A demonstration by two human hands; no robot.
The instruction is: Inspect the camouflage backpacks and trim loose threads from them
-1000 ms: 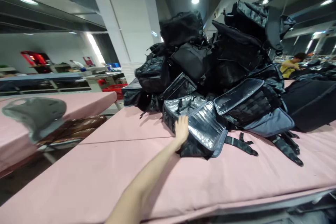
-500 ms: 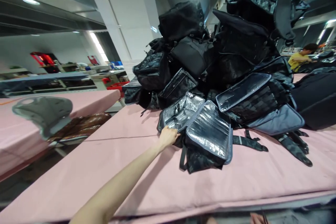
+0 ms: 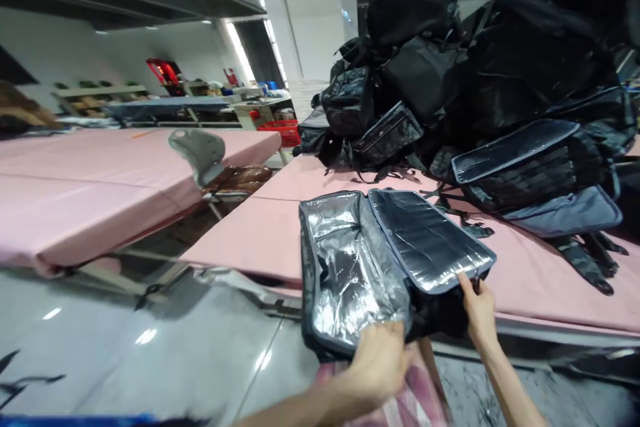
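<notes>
An open black insulated bag (image 3: pixel 306 260) with a shiny silver lining lies tilted over the table's near edge, its lid (image 3: pixel 425 233) spread out to the right. My left hand (image 3: pixel 383 353) is closed on the near end of the bag's rim; its fingertips are hidden inside. At the lid's near right corner, my right hand (image 3: pixel 477 300) grips the edge between thumb and fingers. A small dark thing shows beside those fingers, too unclear to name.
A high pile of black and camouflage bags (image 3: pixel 425 80) covers the back and right of the pink table (image 3: pixel 270 233). Left of it stand a grey chair (image 3: pixel 200 153) and another pink table (image 3: pixel 100 187). A white pillar (image 3: pixel 320 13) rises behind.
The insulated bag has been pulled from the pile's foot toward me, over the table's edge. My right hand has come up onto its lid. The view has turned left.
</notes>
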